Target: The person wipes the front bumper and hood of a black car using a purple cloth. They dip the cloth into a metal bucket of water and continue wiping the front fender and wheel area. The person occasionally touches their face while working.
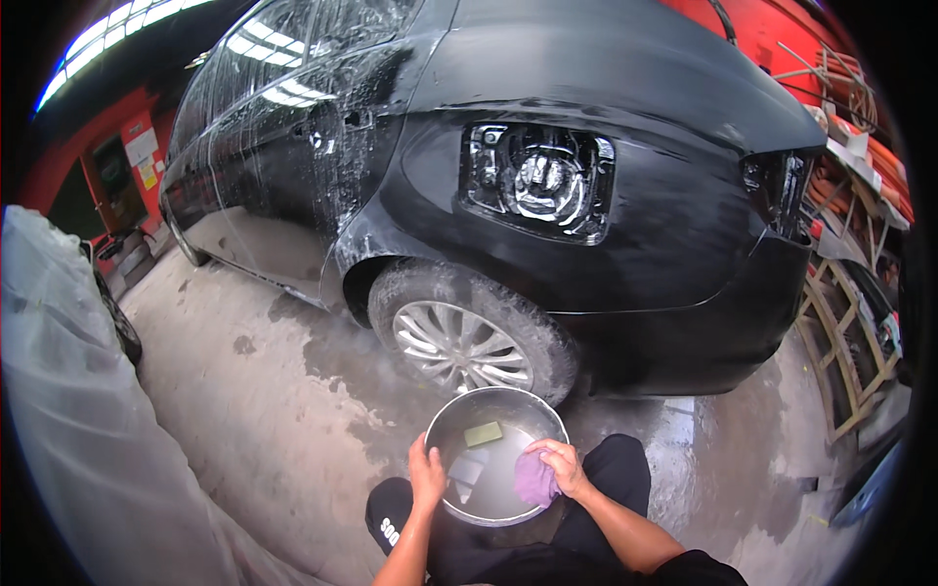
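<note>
A round metal basin of cloudy water sits low between my knees, close to the car's wheel. My left hand grips the basin's left rim, thumb and fingers closed on it. In my right hand is a crumpled purple cloth, pinched over the right side of the basin; its lower end hangs near the water. A green rectangular block lies in the basin toward the far side. Beside it, a pale angular patch shows in the water; I cannot tell whether it is an object or a reflection.
A black car with wet, streaked side panels stands ahead, its silver-spoked wheel just beyond the basin. A square recess opens in its rear panel. Plastic sheeting covers something at left. Wooden frames lean at right. The concrete floor has wet patches.
</note>
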